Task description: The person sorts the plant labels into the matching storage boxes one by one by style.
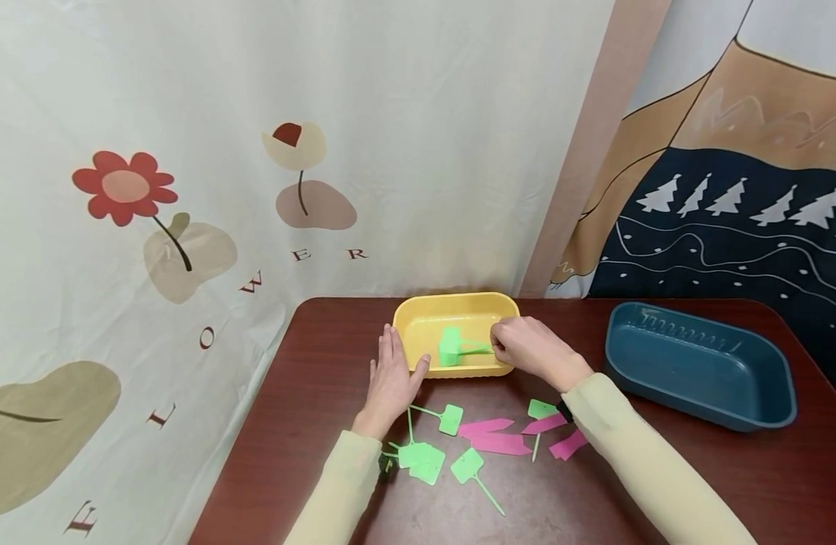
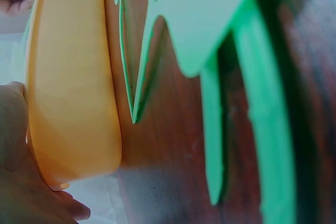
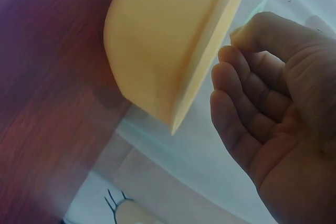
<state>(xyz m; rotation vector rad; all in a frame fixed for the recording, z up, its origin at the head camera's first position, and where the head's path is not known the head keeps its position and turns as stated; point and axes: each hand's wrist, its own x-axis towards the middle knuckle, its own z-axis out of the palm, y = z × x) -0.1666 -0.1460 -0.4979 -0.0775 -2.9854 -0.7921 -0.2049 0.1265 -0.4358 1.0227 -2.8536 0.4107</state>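
My left hand (image 1: 393,378) rests along the left end of a yellow plastic basin (image 1: 472,372), its fingers extended at the rim and its thumb at the front corner. Over the basin's right end, my right hand (image 1: 532,347) pinches the thin stem of a green plant label (image 1: 449,347) between thumb and index finger. That label's square head overlaps another green one inside the basin. From the right wrist view, the thumb and fingers (image 3: 226,80) curl together just beyond the basin's rim, with a green stem rising from the fingertips.
Several green plant labels (image 1: 426,463) lie loose in front of the basin, near my left wrist. Pink pointed labels (image 1: 501,443) are scattered to their right, some by my right forearm. A dark blue basin (image 1: 697,403) stands on the right; a printed curtain (image 1: 425,151) hangs behind the table.
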